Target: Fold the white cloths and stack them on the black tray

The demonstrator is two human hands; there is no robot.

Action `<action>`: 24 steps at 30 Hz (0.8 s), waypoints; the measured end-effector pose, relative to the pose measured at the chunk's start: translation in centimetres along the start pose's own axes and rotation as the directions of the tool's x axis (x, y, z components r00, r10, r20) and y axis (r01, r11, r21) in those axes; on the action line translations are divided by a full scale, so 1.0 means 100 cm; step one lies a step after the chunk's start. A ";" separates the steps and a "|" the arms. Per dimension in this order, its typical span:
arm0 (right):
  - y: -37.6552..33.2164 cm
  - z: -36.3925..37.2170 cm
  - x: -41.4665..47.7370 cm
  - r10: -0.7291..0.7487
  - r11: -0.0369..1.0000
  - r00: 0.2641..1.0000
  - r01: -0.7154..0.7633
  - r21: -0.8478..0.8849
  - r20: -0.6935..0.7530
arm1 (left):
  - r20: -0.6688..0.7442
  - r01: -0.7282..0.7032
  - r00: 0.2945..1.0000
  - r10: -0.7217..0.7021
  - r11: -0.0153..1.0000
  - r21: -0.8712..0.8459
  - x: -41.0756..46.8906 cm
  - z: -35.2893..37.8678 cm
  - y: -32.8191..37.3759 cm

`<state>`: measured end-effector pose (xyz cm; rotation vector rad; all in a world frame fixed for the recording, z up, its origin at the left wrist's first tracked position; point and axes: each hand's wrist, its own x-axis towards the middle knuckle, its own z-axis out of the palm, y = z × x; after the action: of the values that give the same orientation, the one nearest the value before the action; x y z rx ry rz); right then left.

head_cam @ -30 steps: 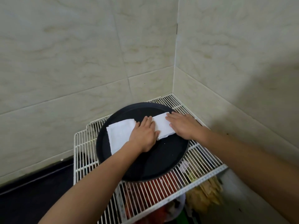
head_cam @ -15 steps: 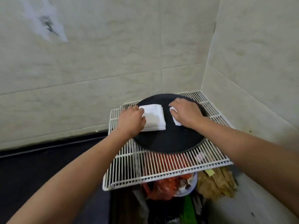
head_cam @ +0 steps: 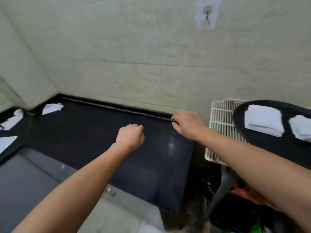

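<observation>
Done: a first pile [head_cam: 264, 122] and a second pile [head_cam: 301, 129] of folded white cloths lie side by side, just apart, on the black tray [head_cam: 269, 145]. The tray sits on the wire rack [head_cam: 220, 118] at your far right.
Left to do: a crumpled cloth [head_cam: 52, 108] lies unfolded at the far-left back corner of the desk [head_cam: 84, 130]. More white pieces [head_cam: 11, 119] show at the left edge, too blurred for me to say what they are.
Left hand [head_cam: 130, 137]: it hovers over the middle of the desk, its grip curled into a loose fist with nothing in it.
Right hand [head_cam: 186, 124]: it is near the desk's back edge, fingers loosely stretched, its grip holding nothing.
Progress: I judge you partway through, with some cloths stacked and at least one waiting.
Next: you likely need to reach left for the crumpled cloth, well apart from both hands.
</observation>
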<state>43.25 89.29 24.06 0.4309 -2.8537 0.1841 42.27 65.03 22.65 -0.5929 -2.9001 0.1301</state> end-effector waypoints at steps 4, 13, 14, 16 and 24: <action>-0.123 0.043 0.038 -0.112 0.994 0.992 0.111 0.015 0.055 | 0.083 0.112 0.990 -0.115 0.993 0.040 -0.078 0.011 -0.112; -0.350 0.102 0.106 -0.332 0.942 0.931 0.320 0.097 0.153 | 0.132 0.347 0.927 -0.352 0.936 0.061 -0.211 0.021 -0.301; -0.366 0.107 0.116 -0.356 0.934 0.921 0.344 0.098 0.157 | 0.133 0.373 0.917 -0.377 0.926 0.052 -0.220 0.023 -0.317; -0.396 0.117 0.134 -0.395 0.918 0.902 0.381 0.112 0.175 | 0.146 0.425 0.893 -0.427 0.904 0.044 -0.236 0.030 -0.344; -0.502 0.182 0.231 -0.485 0.874 0.840 0.457 0.164 0.244 | 0.226 0.549 0.807 -0.545 0.834 0.051 -0.251 0.074 -0.465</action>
<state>33.09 32.40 17.04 1.2561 -2.8947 0.1836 45.87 12.09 17.05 0.3033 -3.1611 0.0986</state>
